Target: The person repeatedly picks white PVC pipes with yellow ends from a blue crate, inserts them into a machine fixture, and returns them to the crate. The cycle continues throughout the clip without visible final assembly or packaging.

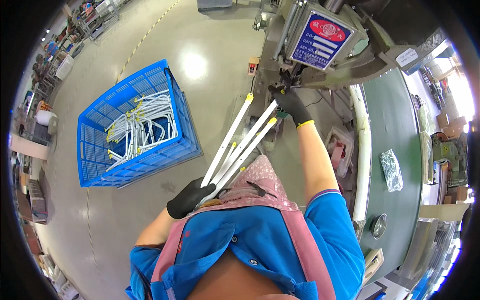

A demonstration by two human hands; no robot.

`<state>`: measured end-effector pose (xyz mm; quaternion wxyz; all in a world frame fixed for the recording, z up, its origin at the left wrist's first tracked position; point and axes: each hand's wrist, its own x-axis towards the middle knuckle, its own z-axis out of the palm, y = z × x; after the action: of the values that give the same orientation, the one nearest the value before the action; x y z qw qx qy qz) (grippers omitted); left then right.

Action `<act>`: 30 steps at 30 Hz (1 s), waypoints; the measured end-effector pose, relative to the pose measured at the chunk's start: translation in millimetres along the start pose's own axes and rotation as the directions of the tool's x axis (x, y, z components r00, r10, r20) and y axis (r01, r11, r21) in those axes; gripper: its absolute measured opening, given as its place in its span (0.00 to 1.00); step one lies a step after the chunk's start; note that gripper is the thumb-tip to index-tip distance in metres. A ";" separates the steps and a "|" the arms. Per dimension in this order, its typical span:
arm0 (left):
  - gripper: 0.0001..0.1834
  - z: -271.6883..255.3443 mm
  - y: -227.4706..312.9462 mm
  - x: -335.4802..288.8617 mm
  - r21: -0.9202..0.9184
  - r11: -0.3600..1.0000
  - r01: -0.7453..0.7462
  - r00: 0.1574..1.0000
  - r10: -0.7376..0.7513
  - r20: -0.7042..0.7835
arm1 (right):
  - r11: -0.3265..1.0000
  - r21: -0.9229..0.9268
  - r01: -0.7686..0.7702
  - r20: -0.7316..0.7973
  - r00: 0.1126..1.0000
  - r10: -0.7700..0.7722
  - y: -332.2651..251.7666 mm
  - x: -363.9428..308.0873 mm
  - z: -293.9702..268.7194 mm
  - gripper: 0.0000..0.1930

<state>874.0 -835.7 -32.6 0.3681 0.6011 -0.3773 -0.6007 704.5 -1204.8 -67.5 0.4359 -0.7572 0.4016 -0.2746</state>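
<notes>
My left hand (191, 198), in a black glove, is closed around several white metal tubes (231, 138) near their lower ends. The tubes fan out up and to the right in front of my apron, with yellow pieces at their ends. My right hand (294, 106), also black-gloved with a yellow cuff, is raised to the machine. Its fingers wrap the upper end of the middle tube, where a spot of yellow shows by the fingers. Right above that hand is the dark tooling (290, 77) of a large grey machine (345, 70); whether the tube touches it is hidden.
On the floor at left stands a blue plastic crate (187, 127) with many bent white tubes (145, 122) inside. At right runs a green-topped bench (390, 120) bearing a clear plastic bag (391, 170) and a round metal bowl (378, 226). A small orange box (253, 66) sits beside the machine.
</notes>
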 end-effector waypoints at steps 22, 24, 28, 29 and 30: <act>0.20 0.2 2.6 7.8 0.010 0.972 0.233 0.972 -0.234 0.024 | 0.959 0.069 -0.274 0.120 0.957 0.265 35.4 2.4 17.1 0.16; 0.20 1.4 -3.6 10.2 -0.063 0.971 0.230 0.972 -0.226 0.057 | 0.960 0.064 -0.272 0.111 0.958 0.264 27.8 -1.4 15.2 0.17; 0.20 2.4 -14.6 11.6 -0.134 0.980 0.146 0.986 -0.133 0.098 | 0.981 0.151 -0.124 0.139 0.985 0.103 20.9 -23.3 6.9 0.18; 0.19 3.0 -16.3 10.9 -0.141 0.985 0.099 0.992 -0.087 0.094 | 0.969 0.222 -0.109 0.138 0.987 0.080 23.2 -32.4 4.8 0.18; 0.20 0.6 -16.8 10.8 -0.119 0.985 0.124 0.988 -0.111 0.112 | 0.953 0.293 -0.083 0.131 0.990 0.046 27.0 -42.7 2.6 0.18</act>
<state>873.5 -838.0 -52.4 0.3488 0.5655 -0.3215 -0.6747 674.1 -1175.5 -95.3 0.5773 -0.6849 0.3527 -0.2706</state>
